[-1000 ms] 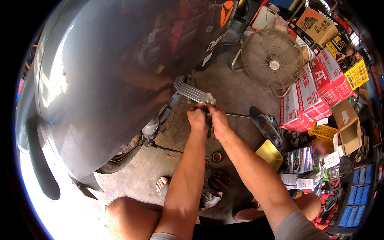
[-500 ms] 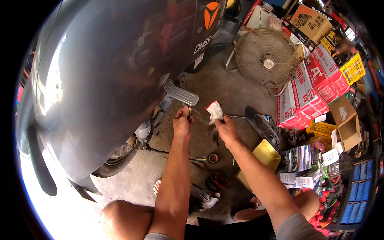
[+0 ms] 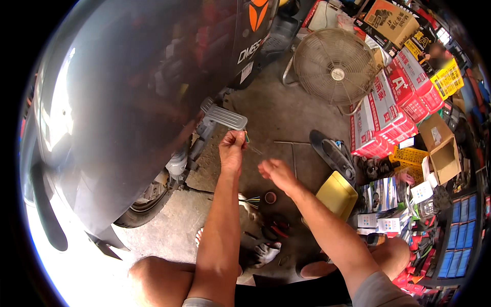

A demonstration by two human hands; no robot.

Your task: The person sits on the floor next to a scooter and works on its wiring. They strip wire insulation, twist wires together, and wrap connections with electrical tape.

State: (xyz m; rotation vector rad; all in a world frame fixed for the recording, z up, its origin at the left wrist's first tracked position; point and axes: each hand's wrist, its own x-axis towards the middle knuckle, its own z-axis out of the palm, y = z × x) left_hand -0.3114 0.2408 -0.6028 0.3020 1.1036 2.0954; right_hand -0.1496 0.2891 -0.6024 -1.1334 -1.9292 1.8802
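Observation:
My left hand (image 3: 232,148) is closed on thin coloured wires (image 3: 247,137), just below a ribbed grey footrest (image 3: 228,118) on the dark vehicle. A fine strand trails from that hand toward the right. My right hand (image 3: 277,173) is apart from it, slightly blurred, its fingers loosely bent with nothing seen in them. On the floor between my forearms lie a bundle of coloured wire ends (image 3: 249,200), a roll of tape (image 3: 270,197) and red-handled pliers (image 3: 279,229). A pale glove (image 3: 266,253) rests closer to me.
The glossy vehicle body (image 3: 123,102) fills the left, its wheel (image 3: 146,207) below. A T-shaped metal rod (image 3: 293,153), a black curved panel (image 3: 332,158) and a yellow tray (image 3: 337,196) lie right. Beyond are a floor fan (image 3: 335,66), red-and-white cartons (image 3: 381,115) and blue drawers (image 3: 460,238).
My right hand has let go of the white glove it held and moved slightly left and down. My left hand keeps hold of the wires. The view has shifted a little.

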